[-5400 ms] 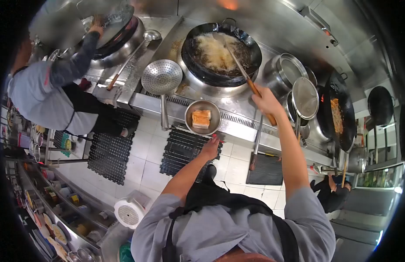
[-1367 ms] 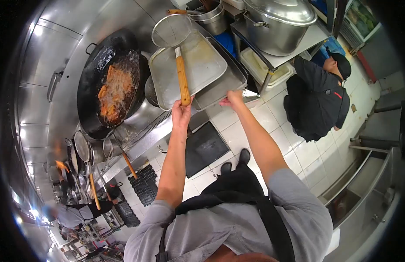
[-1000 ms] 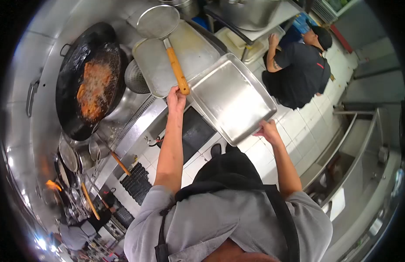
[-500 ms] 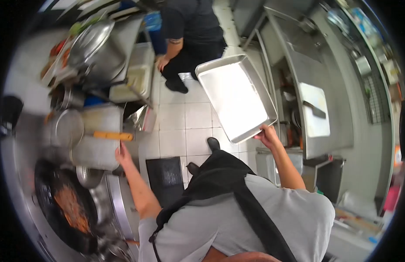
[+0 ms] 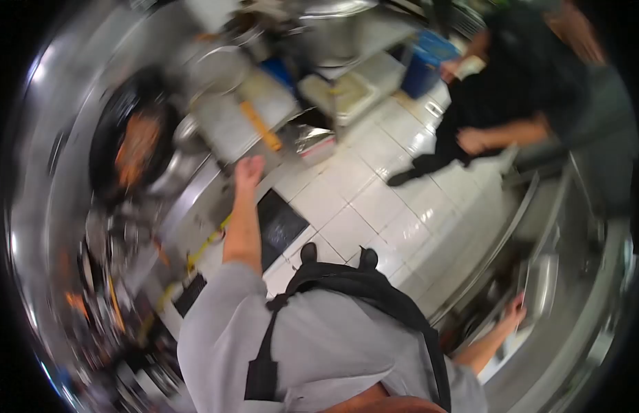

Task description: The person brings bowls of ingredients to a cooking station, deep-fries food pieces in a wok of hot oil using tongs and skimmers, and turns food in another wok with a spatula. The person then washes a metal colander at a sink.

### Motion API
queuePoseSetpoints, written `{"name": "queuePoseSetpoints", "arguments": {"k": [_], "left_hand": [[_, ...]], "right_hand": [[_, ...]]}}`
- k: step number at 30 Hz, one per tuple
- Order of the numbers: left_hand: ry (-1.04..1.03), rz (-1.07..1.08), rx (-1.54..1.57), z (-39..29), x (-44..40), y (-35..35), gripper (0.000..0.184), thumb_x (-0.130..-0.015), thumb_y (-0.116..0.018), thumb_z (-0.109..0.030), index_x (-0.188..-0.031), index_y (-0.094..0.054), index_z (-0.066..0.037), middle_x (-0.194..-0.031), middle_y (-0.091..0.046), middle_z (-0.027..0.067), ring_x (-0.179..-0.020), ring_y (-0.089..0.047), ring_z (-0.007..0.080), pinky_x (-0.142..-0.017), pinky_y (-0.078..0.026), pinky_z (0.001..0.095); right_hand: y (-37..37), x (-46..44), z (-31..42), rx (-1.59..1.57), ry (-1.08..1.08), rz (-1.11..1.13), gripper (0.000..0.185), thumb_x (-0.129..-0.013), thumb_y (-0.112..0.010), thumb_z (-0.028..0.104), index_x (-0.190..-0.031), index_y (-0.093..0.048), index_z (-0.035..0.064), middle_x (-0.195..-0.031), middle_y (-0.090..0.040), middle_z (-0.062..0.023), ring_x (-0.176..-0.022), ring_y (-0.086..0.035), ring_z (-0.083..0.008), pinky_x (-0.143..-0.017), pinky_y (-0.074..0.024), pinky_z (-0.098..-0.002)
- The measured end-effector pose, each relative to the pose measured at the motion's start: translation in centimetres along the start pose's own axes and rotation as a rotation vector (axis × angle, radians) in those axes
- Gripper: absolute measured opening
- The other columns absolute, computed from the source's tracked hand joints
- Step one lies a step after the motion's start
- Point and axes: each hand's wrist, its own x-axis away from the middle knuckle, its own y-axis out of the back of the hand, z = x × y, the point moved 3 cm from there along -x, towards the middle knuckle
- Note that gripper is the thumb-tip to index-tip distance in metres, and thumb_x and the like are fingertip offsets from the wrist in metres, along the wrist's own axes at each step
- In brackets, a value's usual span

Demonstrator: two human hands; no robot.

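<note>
At the right, my right hand (image 5: 515,311) grips the near end of a shallow metal tray (image 5: 541,286), now over the steel counter and blurred by motion. My left hand (image 5: 249,172) is raised beside the stove-side counter, with nothing visible in it; its fingers are too smeared to make out. Just beyond it is the yellow-orange handle (image 5: 259,125) of a round strainer (image 5: 219,70), which lies across a flat metal tray (image 5: 226,124). My left hand is apart from that handle.
A black wok (image 5: 102,148) with orange-brown food sits on the stove at left. A co-worker in dark clothes (image 5: 519,82) stands at upper right, near a blue bin (image 5: 426,62). A black mat (image 5: 281,224) lies on the tiled floor (image 5: 347,227). The steel counter (image 5: 574,275) runs along the right.
My view has swung round to the left. My right hand has carried the metal tray from above the floor to the right-hand counter. The co-worker appears farther right and has a changed posture.
</note>
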Motion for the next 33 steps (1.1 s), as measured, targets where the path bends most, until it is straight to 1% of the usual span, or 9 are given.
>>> {"name": "queuePoseSetpoints", "arguments": {"k": [3, 7, 10, 11, 14, 18, 25, 28, 33], "left_hand": [[-0.113, -0.091, -0.427, 5.0, 5.9, 0.0, 0.015, -0.088, -0.056, -0.011, -0.098, -0.059, -0.001, -0.086, -0.066, 0.0139, -0.074, -0.065, 0.026, -0.064, -0.055, 0.0388], [0.068, 0.22, -1.141, 11.4, 11.4, 10.9, 0.007, -0.084, -0.058, -0.01, -0.088, -0.063, -0.007, -0.071, -0.064, 0.0087, -0.061, -0.064, 0.0213, -0.046, -0.048, 0.0348], [0.57, 0.376, -1.908, 14.3, 18.5, 20.5, 0.014, -0.082, -0.059, -0.018, -0.089, -0.065, -0.008, -0.085, -0.067, 0.0113, -0.072, -0.063, 0.0251, -0.059, -0.051, 0.0451], [1.092, 0.02, -1.6, 15.3, 20.6, 26.2, 0.025, -0.083, -0.059, -0.021, -0.103, -0.068, -0.008, -0.095, -0.069, 0.0129, -0.09, -0.069, 0.0314, -0.067, -0.053, 0.0543], [1.115, 0.037, -1.513, 16.4, 25.1, 32.7, 0.023, -0.091, -0.054, -0.031, -0.109, -0.058, -0.018, -0.096, -0.064, 0.005, -0.093, -0.064, 0.028, -0.075, -0.049, 0.0532], [0.815, 0.169, -1.599, 14.9, 24.0, 30.0, 0.022, -0.089, -0.059, -0.022, -0.108, -0.058, -0.013, -0.093, -0.066, 0.0065, -0.086, -0.065, 0.0262, -0.069, -0.049, 0.0464], [0.424, 0.665, -1.81, 17.3, 15.2, 22.1, 0.026, -0.089, -0.059, -0.012, -0.115, -0.056, -0.007, -0.089, -0.067, 0.0076, -0.074, -0.066, 0.0203, -0.059, -0.049, 0.0321], [0.497, 0.09, -1.355, 19.3, 13.4, 15.8, 0.028, -0.09, -0.058, -0.008, -0.118, -0.055, -0.005, -0.089, -0.067, 0.0084, -0.069, -0.067, 0.0168, -0.056, -0.048, 0.026], [0.559, 0.131, -1.434, 23.2, 14.2, 6.8, 0.041, -0.092, -0.059, -0.015, -0.131, -0.05, -0.004, -0.107, -0.068, 0.0102, -0.09, -0.067, 0.0182, -0.067, -0.052, 0.0319]], "right_hand": [[7.7, -10.7, 4.4, -0.531, -0.279, 0.115, 0.036, -0.097, -0.044, 0.009, -0.127, -0.053, -0.0103, -0.121, -0.062, -0.0242, -0.111, -0.062, -0.0363, -0.088, -0.0592, -0.0429], [8.1, -11.6, 6.7, -0.171, 0.122, -0.272, 0.036, -0.095, -0.048, 0.012, -0.124, -0.057, -0.0077, -0.118, -0.064, -0.0192, -0.105, -0.061, -0.0335, -0.087, -0.0575, -0.0428], [6.0, -7.4, 6.1, 0.496, 0.299, -0.336, 0.037, -0.094, -0.052, 0.02, -0.122, -0.062, -0.0014, -0.103, -0.067, -0.0153, -0.086, -0.059, -0.028, -0.077, -0.0562, -0.0425], [5.8, -5.7, 6.5, 0.807, 0.382, -0.345, 0.037, -0.093, -0.054, 0.022, -0.122, -0.063, 0.0007, -0.098, -0.068, -0.0141, -0.079, -0.059, -0.0261, -0.074, -0.0558, -0.0424], [3.0, -2.3, 4.2, 1.43, 0.642, -0.191, 0.038, -0.092, -0.058, 0.03, -0.12, -0.068, 0.007, -0.083, -0.071, -0.0102, -0.06, -0.057, -0.0206, -0.064, -0.0545, -0.0421], [-2.5, 3.0, -10.4, 0.323, -0.003, 0.043, 0.042, -0.101, -0.042, 0.027, -0.129, -0.054, -0.0012, -0.131, -0.058, -0.0193, -0.12, -0.057, -0.0281, -0.105, -0.0435, -0.0435], [-8.3, 16.2, -25.3, 0.758, -0.7, -0.025, 0.024, -0.091, -0.064, 0.014, -0.108, -0.061, -0.0021, -0.091, -0.065, -0.0134, -0.073, -0.068, -0.0247, -0.067, -0.0601, -0.0355], [-6.6, 15.2, -26.8, 0.921, -0.816, -0.006, 0.022, -0.09, -0.064, 0.012, -0.105, -0.061, -0.0027, -0.088, -0.065, -0.0127, -0.07, -0.069, -0.0245, -0.062, -0.0606, -0.0365], [-1.4, 8.0, -27.0, 1.171, -0.734, -0.093, 0.018, -0.089, -0.057, 0.009, -0.101, -0.062, -0.0034, -0.077, -0.064, -0.0114, -0.059, -0.067, -0.022, -0.051, -0.0581, -0.0321]]}}
